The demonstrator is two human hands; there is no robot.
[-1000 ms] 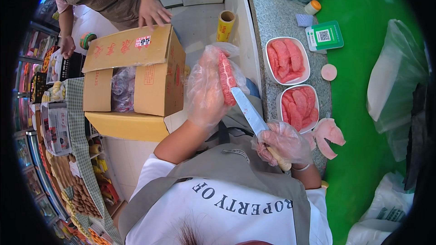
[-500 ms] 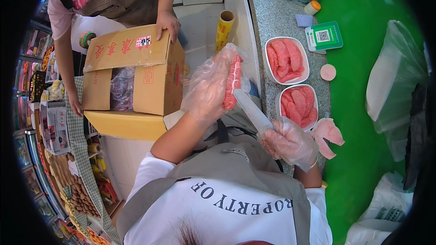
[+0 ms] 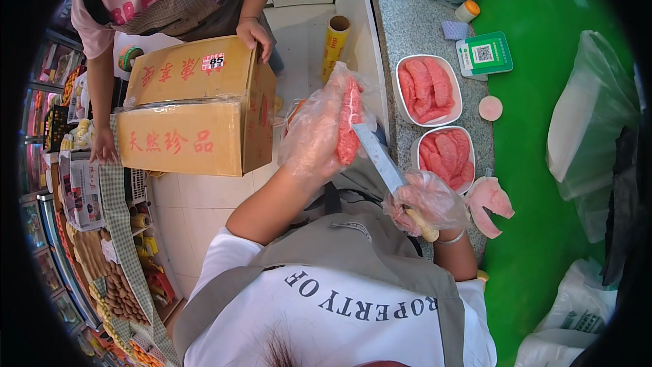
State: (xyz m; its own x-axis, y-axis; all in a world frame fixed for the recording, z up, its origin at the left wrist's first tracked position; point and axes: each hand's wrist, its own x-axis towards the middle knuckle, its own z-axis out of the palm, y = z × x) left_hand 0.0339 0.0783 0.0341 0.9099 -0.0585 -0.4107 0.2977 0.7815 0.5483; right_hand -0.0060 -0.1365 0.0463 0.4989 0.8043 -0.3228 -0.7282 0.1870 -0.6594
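Left hand (image 3: 316, 137), in a thin plastic glove, cups a soft, wet, probably slippery fruit segment (image 3: 348, 122); right hand (image 3: 424, 200) grips knife (image 3: 380, 160) by handle — support segment from underneath, don't squeeze.

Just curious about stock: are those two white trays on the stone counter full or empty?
Full: both the far tray and the near tray hold pink fruit segments.

Tan cardboard box (image 3: 193, 105) with red-white sticker (image 3: 212, 61); seemingly green-white placard (image 3: 483, 54) on counter.
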